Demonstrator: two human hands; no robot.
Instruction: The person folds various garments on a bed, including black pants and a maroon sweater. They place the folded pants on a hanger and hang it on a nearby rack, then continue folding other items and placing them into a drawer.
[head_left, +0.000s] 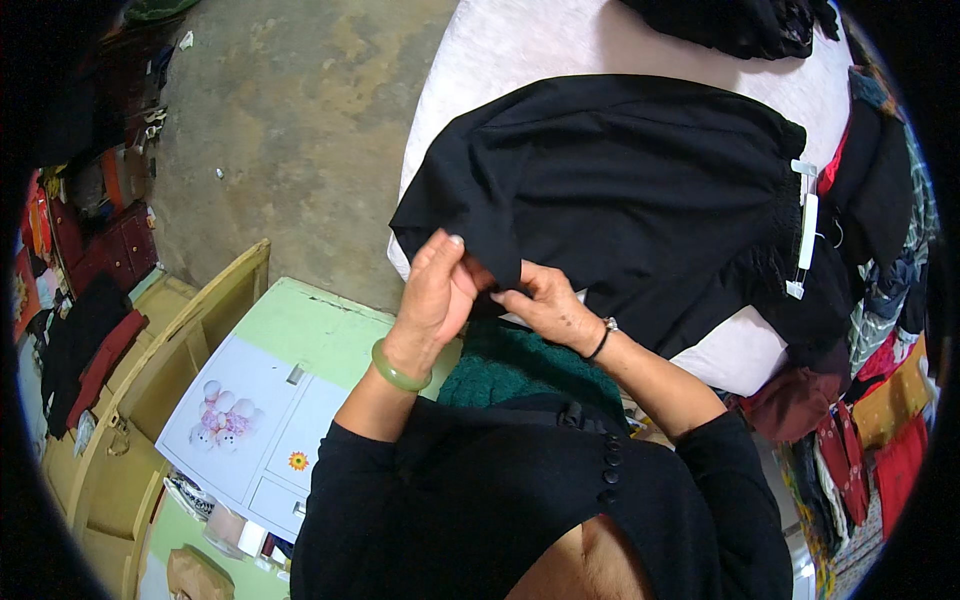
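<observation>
A black garment (630, 165) with a gathered waistband lies spread over a pale, plush-covered surface (517, 52). A white clip hanger (808, 225) is at its waistband on the right. My right hand (551, 304) pinches the near edge of the black cloth between thumb and fingers. My left hand (439, 289), with a green bangle on the wrist, is at the same edge, palm turned up; its fingertips are partly behind the cloth, so its hold is unclear.
Another dark garment (735, 26) lies at the far edge of the pale surface. Piled clothes (889, 300) stand at the right. At the left are a white-doored cabinet (247, 360) and a yellowish wooden frame (180, 330). Concrete floor (292, 135) shows beyond.
</observation>
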